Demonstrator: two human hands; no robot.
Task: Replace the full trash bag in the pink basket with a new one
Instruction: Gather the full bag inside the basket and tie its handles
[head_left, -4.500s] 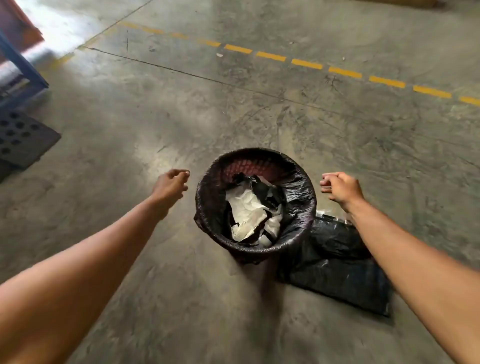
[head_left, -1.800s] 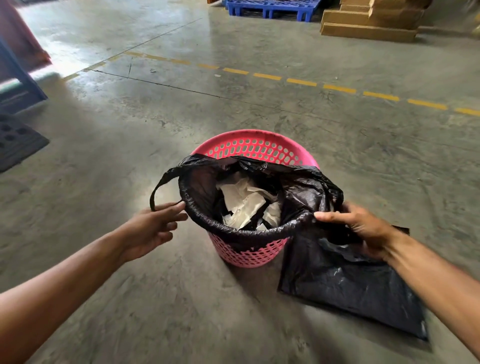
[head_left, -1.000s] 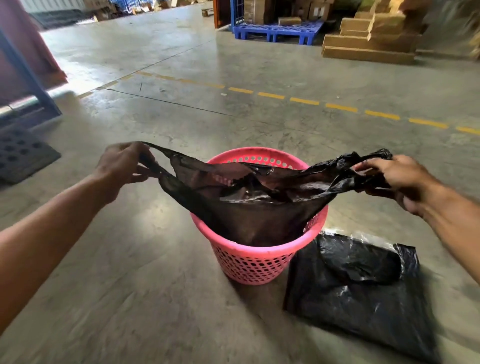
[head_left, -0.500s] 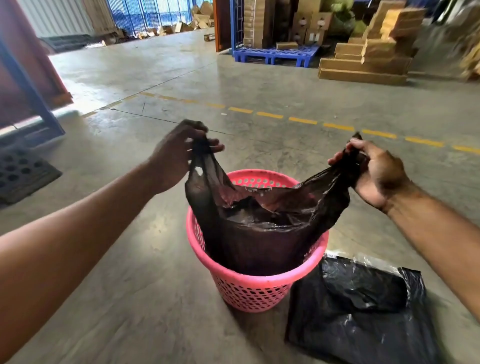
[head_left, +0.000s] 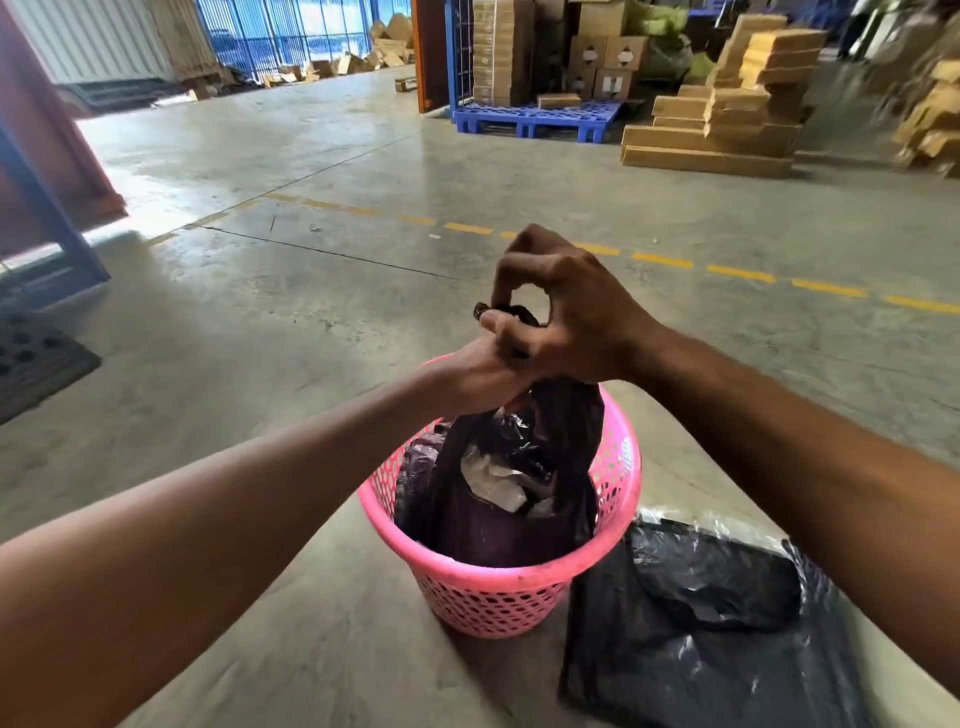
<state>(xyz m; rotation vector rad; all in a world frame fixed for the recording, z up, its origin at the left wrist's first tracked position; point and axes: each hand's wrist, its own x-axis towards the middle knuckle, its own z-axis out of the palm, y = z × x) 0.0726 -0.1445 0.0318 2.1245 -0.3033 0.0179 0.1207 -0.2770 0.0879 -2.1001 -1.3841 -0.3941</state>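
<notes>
The pink basket (head_left: 498, 597) stands on the concrete floor in front of me. Inside it sits the full black trash bag (head_left: 498, 514), with white paper showing through a gap near its top. Both bag handles are gathered above the basket. My left hand (head_left: 478, 379) grips the bunched top of the bag from below. My right hand (head_left: 566, 317) is closed over the handle ends just above the left hand, and the two hands touch. A flat pack of new black bags (head_left: 711, 629) lies on the floor right of the basket.
A yellow dashed line (head_left: 660, 260) crosses the floor beyond the basket. A blue pallet (head_left: 535, 117) with cartons and stacked flat cardboard (head_left: 727, 130) stand at the back. A blue rack leg (head_left: 52, 218) and a dark perforated mat (head_left: 36, 358) are at the left.
My hands went from held wide apart, each holding one bag handle, to meeting above the basket's middle. The bag's mouth has closed into a bunch.
</notes>
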